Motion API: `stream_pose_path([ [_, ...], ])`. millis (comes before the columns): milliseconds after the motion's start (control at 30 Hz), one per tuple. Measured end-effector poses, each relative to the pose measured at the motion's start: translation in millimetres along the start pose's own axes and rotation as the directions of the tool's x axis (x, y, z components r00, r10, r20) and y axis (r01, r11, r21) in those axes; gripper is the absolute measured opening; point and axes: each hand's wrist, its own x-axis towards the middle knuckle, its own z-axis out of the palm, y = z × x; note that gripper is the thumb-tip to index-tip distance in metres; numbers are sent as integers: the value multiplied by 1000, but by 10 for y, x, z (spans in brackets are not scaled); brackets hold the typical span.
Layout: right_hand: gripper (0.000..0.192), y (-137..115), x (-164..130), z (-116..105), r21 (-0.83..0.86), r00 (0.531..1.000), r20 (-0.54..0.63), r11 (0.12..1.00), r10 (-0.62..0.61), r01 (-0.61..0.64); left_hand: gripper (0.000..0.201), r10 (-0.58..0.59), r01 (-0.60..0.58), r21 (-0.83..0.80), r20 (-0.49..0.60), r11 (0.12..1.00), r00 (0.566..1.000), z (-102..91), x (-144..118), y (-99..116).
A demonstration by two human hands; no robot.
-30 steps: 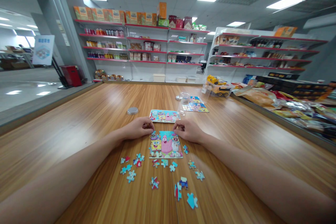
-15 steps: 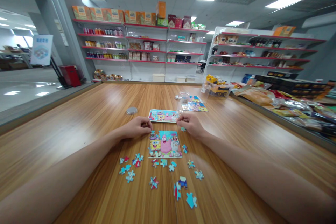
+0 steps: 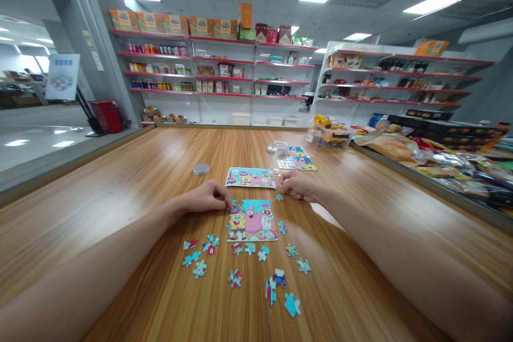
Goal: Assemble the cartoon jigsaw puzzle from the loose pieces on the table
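Observation:
A partly built cartoon jigsaw puzzle lies flat on the wooden table. My left hand rests at its upper left corner, fingertips pressing the edge. Lifted a little off the table, my right hand hovers to the upper right of the puzzle, fingers curled; I cannot see anything in it. One loose piece lies just below that hand. Several loose pieces are scattered in front of the puzzle. A finished picture card lies beyond it.
A round metal lid sits at the left of the card. Farther back are a clear cup, another puzzle sheet and a plastic box with a yellow toy. Packaged goods line the right edge; shelves stand behind.
My right hand has left the puzzle's top right corner and moved up and to the right, leaving one piece on the table. My left hand stays at the top left corner.

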Motion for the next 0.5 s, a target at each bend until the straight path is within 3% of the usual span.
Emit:
stream_pose_path([
  [300,24,11,-39,-13,-291,999,47,956,-15,28,17,36,-36,4,11,999,999,7,-4,21],
  [400,16,31,-17,46,-369,988,-10,919,-154,140,17,52,-52,13,-2,999,999,17,-2,14],
  [500,12,43,-15,140,-487,942,-63,834,-329,259,17,58,-58,16,-13,998,998,31,3,-4],
])
